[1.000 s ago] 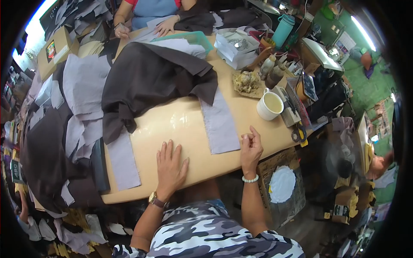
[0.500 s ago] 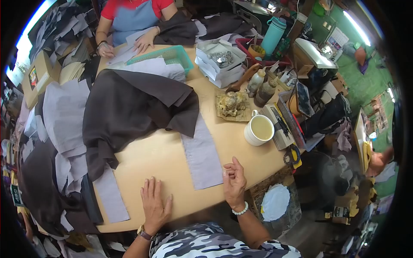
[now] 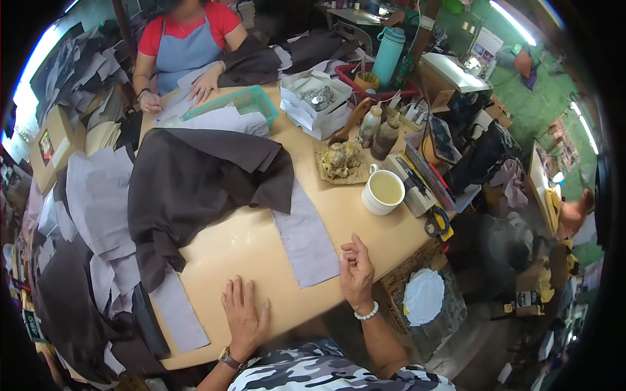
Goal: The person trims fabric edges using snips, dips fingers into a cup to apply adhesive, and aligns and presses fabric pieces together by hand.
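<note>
My left hand [image 3: 246,317] lies flat on the wooden table [image 3: 222,254] near its front edge, fingers stretched out and nothing under them that I can see. My right hand [image 3: 357,272] rests palm sideways with loosely bent fingers, holding nothing visible. Just left of it is a pale grey fabric strip [image 3: 310,244], whose upper end runs under a large dark brown cloth [image 3: 202,189]. A second grey strip [image 3: 179,309] sticks out below that cloth, to the left of my left hand.
A white mug [image 3: 383,193] of cloudy liquid stands beyond my right hand, near a lumpy yellowish mass [image 3: 340,161] on cardboard. Scissors [image 3: 438,221] lie at the right edge. Across the table, a person in a blue apron [image 3: 186,49] handles grey cloth beside a green basket [image 3: 251,107].
The camera view has tilted, so the far person sits lower and more to the left in it. Both my hands keep nearly the same pose on the table.
</note>
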A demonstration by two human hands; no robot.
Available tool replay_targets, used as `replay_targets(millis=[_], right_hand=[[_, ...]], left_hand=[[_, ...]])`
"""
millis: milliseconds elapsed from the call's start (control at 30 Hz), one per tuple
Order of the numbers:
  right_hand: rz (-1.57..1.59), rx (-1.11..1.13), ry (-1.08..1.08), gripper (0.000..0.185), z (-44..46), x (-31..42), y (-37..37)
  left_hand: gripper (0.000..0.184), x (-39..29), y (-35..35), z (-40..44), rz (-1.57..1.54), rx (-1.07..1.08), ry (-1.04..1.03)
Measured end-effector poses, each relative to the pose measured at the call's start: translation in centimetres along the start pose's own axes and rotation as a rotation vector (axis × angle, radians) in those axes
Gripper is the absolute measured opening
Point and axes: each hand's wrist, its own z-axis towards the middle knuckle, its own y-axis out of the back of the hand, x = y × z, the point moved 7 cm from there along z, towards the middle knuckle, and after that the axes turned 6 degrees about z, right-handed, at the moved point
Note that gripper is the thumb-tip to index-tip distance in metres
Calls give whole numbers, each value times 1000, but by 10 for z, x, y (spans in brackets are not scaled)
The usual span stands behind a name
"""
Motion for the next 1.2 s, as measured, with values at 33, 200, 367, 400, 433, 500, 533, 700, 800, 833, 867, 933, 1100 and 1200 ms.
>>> replay_targets(millis=[33,200,367,400,433,500,533,700,800,833,867,933,1100,1200], right_hand=[[-8,4,5,47,0,0,0],[5,-8,-12,48,-1,-2,-1],[13,23,-19,47,-1,-4,-4],[17,27,-23,48,-2,-3,-4],[23,28,-24,49,-1,-2,-4],[32,27,-25,50,0,0,-5],[33,28,-27,50,-1,-1,-5],[33,18,-20,53,0,-2,-3],[19,29,-21,54,1,0,-5],[5,35,-21,54,2,-1,-5],[-9,41,-21,55,1,-1,-5],[-10,45,-7,55,1,1,-7],[-6,43,-16,55,1,2,-7],[4,37,-35,55,0,-1,-5]], left_hand=[[60,0,0,0,-6,-4,-2],[60,1,1,-1,-29,-11,0],[60,2,0,-1,-48,-3,14],[60,2,0,-2,-53,-6,14],[60,2,0,-2,-52,-7,16],[59,3,0,-1,-46,-10,12],[59,2,0,-1,-46,-14,10],[59,1,1,-2,-45,-10,0],[58,0,3,-2,-48,-21,-11],[58,0,4,-2,-47,-27,-15],[57,-1,5,-2,-46,-32,-19],[57,-1,4,-3,-40,-46,-28],[56,-1,5,-3,-43,-34,-25],[56,-2,3,-4,-5,-79,-47]])
